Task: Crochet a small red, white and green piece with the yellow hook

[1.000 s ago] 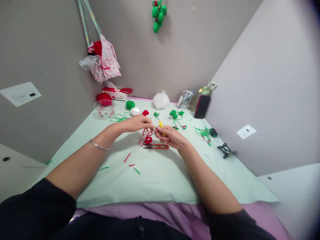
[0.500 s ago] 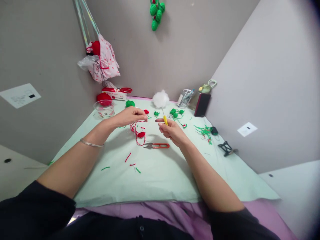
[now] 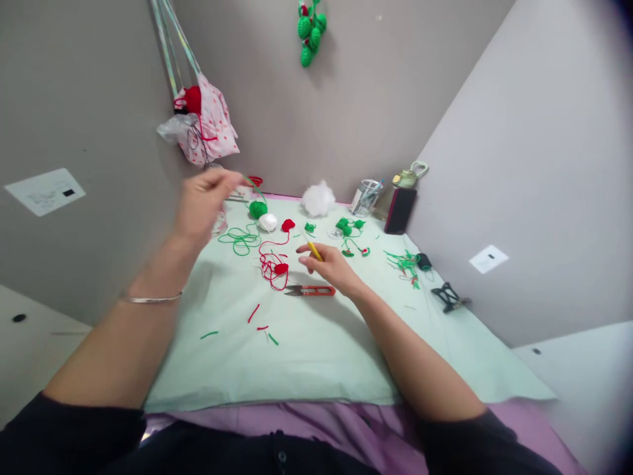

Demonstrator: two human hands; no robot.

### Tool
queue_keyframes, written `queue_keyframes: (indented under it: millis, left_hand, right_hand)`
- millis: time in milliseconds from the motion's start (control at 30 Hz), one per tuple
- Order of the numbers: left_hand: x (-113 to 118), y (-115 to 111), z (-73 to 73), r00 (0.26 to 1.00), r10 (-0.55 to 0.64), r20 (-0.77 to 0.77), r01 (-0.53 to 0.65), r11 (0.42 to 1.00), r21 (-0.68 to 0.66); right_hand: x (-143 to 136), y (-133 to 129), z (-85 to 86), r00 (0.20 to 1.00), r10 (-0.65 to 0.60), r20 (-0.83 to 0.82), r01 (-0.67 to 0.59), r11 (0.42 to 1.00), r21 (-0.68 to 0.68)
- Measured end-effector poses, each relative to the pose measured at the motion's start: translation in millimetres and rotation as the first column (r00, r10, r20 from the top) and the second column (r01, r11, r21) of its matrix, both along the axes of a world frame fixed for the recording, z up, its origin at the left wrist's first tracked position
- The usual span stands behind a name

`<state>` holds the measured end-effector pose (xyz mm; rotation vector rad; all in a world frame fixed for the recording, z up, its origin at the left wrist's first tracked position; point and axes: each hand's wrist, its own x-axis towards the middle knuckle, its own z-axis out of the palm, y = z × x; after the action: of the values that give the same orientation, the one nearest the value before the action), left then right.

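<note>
My left hand is raised over the left back of the table, its fingers pinched on a strand of green yarn. That strand runs down to the green yarn ball. Loose loops of green yarn lie beneath the hand. In my right hand is a crochet hook with a yellow handle, held over the middle of the table. Just below it lie orange-handled thread snips. Tangled red yarn with a small red piece sits to the left of the snips.
White stuffing, a white yarn ball and small green crocheted pieces lie toward the back. A pen cup, bottle and phone stand back right. Yarn scraps lie in front. A dotted bag hangs at left.
My left hand has moved up and to the left, lifting a green strand from the ball. My right hand has shifted slightly left and down with the crochet hook.
</note>
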<state>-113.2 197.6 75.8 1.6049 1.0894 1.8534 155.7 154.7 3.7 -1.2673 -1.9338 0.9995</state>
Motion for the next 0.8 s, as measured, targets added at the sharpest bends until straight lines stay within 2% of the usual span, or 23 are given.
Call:
queue_keyframes:
  millis: [100, 200, 267, 333, 433, 500, 567, 633, 667, 700, 800]
  left_hand:
    - [-27.2, 2.0, 12.9, 0.957, 0.158, 0.245, -0.205, 0.961, 0.183]
    - [-44.3, -3.9, 26.9, 0.913, 0.165, 0.373, -0.277, 0.922, 0.269]
    - [-47.6, -10.5, 33.0, 0.911, 0.129, 0.391, -0.257, 0.920, 0.297]
    - [-46.5, -17.3, 35.0, 0.923, 0.075, 0.376, -0.208, 0.921, 0.328]
    - [-43.9, -24.6, 30.9, 0.939, 0.023, 0.344, -0.148, 0.928, 0.341]
    - [-44.2, -26.3, 25.1, 0.938, 0.004, 0.348, -0.124, 0.938, 0.324]
    - [-45.4, -25.6, 17.9, 0.931, -0.017, 0.364, -0.102, 0.948, 0.303]
    - [-45.0, -23.3, 9.8, 0.925, -0.023, 0.380, -0.086, 0.959, 0.269]
    - [-43.8, -22.0, 5.4, 0.923, -0.016, 0.385, -0.083, 0.968, 0.239]
    - [-42.0, -20.6, 0.7, 0.922, -0.008, 0.387, -0.077, 0.976, 0.203]
    - [-35.2, -16.9, -15.4, 0.926, 0.014, 0.377, -0.050, 0.995, 0.087]
  right_hand:
    - [-25.0, -4.3, -8.3, 0.969, 0.064, 0.237, -0.080, 0.995, 0.057]
    - [-50.6, -2.3, -16.2, 0.889, 0.111, 0.443, -0.169, 0.981, 0.092]
    - [-58.7, 9.1, -16.0, 0.832, 0.109, 0.544, -0.195, 0.975, 0.104]
    - [-57.0, 27.5, -9.4, 0.784, 0.044, 0.619, -0.159, 0.978, 0.133]
    - [-44.7, 50.2, 6.4, 0.732, -0.128, 0.670, -0.033, 0.975, 0.222]
    - [-39.5, 49.2, 13.2, 0.726, -0.169, 0.666, -0.025, 0.962, 0.272]
    - [-40.9, 32.4, 13.1, 0.751, -0.087, 0.655, -0.130, 0.952, 0.276]
    - [-47.8, 5.6, 6.8, 0.757, 0.085, 0.648, -0.300, 0.926, 0.229]
    - [-52.1, -8.6, 2.4, 0.742, 0.185, 0.644, -0.397, 0.896, 0.199]
    - [-56.0, -21.9, -2.3, 0.712, 0.285, 0.642, -0.507, 0.841, 0.189]
    - [-61.0, -51.6, -15.1, 0.635, 0.371, 0.678, -0.625, 0.762, 0.170]
